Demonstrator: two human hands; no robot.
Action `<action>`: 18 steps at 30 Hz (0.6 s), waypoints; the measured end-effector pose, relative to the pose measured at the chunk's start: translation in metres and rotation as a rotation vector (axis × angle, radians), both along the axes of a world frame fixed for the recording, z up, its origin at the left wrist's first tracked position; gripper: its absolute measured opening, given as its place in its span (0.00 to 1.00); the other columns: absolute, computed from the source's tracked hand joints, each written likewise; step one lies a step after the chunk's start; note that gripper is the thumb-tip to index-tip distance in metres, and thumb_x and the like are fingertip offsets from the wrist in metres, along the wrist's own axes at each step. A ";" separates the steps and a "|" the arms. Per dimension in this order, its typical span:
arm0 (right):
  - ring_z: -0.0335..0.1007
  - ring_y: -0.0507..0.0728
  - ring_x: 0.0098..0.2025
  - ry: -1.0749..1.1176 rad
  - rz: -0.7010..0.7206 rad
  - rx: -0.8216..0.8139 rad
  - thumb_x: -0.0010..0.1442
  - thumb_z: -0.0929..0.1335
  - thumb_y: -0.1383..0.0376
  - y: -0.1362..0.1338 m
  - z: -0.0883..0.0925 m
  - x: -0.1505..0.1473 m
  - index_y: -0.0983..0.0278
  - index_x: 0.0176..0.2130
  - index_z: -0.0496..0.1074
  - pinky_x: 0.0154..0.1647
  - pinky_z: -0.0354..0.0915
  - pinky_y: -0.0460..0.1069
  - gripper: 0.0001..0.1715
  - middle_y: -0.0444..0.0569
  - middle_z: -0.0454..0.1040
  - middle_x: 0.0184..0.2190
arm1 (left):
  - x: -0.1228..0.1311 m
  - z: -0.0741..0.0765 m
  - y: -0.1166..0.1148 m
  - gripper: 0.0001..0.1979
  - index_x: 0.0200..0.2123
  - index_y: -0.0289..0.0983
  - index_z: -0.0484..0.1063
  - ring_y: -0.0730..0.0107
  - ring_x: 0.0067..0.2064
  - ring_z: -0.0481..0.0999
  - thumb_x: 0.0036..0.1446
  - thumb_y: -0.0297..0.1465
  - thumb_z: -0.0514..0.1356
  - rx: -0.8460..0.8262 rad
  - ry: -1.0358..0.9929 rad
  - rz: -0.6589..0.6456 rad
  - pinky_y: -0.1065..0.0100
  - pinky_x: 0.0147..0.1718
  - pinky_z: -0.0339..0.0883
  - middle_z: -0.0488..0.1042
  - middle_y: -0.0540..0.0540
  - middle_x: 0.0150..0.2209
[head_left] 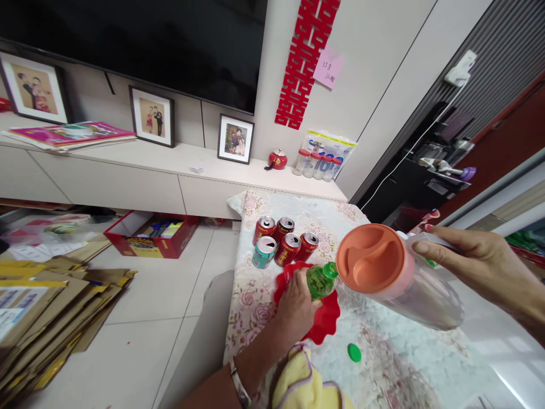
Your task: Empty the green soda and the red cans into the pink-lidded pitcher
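Observation:
My left hand [296,304] is wrapped round a green plastic bottle [320,282], which leans to the right with its neck uncapped. Beneath the bottle lies a red wavy-edged plate [327,322] on the table. My right hand [472,255] grips the handle of a clear pitcher [426,298] with an orange lid [370,258]. The pitcher is tilted, its lid end close to the bottle's mouth. Whether liquid flows between them I cannot tell. A green bottle cap [354,353] rests on the tablecloth, and a yellow towel [309,380] is bunched at the near edge.
Several opened drink cans [288,249] stand behind the plate on the flowered tablecloth [251,309]. Against the wall, a cabinet [200,165] bears framed photos, a red pot [277,159] and lidded jars [313,166]. Flattened cardboard [63,318] and a red box [155,244] lie on the floor.

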State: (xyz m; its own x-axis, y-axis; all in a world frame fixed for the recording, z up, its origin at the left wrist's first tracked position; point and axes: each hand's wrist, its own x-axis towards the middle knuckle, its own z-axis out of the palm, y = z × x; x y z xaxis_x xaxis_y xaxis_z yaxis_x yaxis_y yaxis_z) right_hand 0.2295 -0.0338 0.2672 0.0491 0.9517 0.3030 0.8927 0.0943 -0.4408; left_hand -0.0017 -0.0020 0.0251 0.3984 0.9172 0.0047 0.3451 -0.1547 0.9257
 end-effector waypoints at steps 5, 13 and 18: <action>0.71 0.55 0.26 0.005 0.002 -0.008 0.54 0.75 0.33 0.000 0.000 0.003 0.58 0.27 0.85 0.24 0.67 0.46 0.32 0.48 0.76 0.21 | 0.000 0.000 0.000 0.35 0.66 0.32 0.62 0.42 0.73 0.69 0.55 0.24 0.63 0.013 -0.032 0.003 0.49 0.69 0.67 0.71 0.28 0.67; 0.67 0.54 0.24 -0.023 0.000 -0.003 0.53 0.74 0.32 0.000 0.002 -0.001 0.59 0.24 0.83 0.23 0.65 0.46 0.35 0.48 0.73 0.20 | 0.000 0.000 0.000 0.35 0.67 0.34 0.62 0.43 0.72 0.70 0.55 0.24 0.63 0.018 -0.008 0.007 0.50 0.70 0.67 0.71 0.30 0.68; 0.67 0.54 0.24 -0.011 0.009 -0.002 0.54 0.74 0.32 -0.001 0.002 0.000 0.59 0.24 0.83 0.22 0.65 0.45 0.34 0.47 0.73 0.20 | 0.000 0.001 0.000 0.36 0.68 0.32 0.61 0.44 0.73 0.69 0.56 0.23 0.63 0.013 0.012 -0.016 0.52 0.70 0.66 0.70 0.28 0.68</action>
